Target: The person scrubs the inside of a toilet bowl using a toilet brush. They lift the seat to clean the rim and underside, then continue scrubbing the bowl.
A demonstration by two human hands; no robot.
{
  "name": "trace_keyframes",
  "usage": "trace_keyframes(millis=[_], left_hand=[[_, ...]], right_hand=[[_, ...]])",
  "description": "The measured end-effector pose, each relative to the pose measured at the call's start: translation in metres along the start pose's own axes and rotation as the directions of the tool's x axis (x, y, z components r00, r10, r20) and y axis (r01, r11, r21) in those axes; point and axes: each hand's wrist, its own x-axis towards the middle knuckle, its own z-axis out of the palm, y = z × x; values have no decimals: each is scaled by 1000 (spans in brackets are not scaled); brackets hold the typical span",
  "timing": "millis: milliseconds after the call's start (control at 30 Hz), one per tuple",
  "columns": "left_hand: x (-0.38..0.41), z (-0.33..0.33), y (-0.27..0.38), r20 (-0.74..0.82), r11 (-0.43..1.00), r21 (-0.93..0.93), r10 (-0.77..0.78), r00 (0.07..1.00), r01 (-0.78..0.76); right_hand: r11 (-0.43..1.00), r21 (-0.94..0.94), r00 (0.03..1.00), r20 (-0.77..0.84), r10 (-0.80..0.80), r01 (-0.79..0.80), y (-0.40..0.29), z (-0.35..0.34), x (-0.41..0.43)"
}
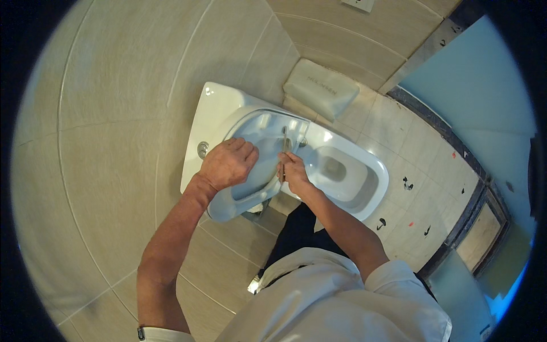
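Note:
A white ceramic toilet stands before me, its tank [218,96] against the tiled wall and its bowl [376,179] to the right. The pale blue seat and lid [265,160] are raised and lean towards the tank. My left hand [230,163] is curled over their upper edge, fingers closed; what lies beneath the fingers is hidden. In my right hand [295,171] is a thin, long tool [285,139], gripped close to the seat's hinge side. Its exact kind cannot be told. A metal hinge fitting [303,142] shows just right of the tool.
A pale box-like container [321,87] bearing lettering stands in the corner behind the toilet. Beside the seat, low down, is a dark bin [258,211] with white contents. Dark and red marks [381,223] dot the tiled floor. A frosted glass panel [461,85] is at right.

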Motion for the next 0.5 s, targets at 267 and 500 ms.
trace_keyframes(millis=[267, 500], left_hand=[[1, -3, 1, -1, 1000, 12, 9, 1000, -9], [2, -4, 4, -17, 1000, 17, -11, 1000, 11]], right_hand=[[977, -181, 987, -91, -130, 112, 16, -17, 44], [999, -52, 993, -119, -10, 4, 22, -5, 27]])
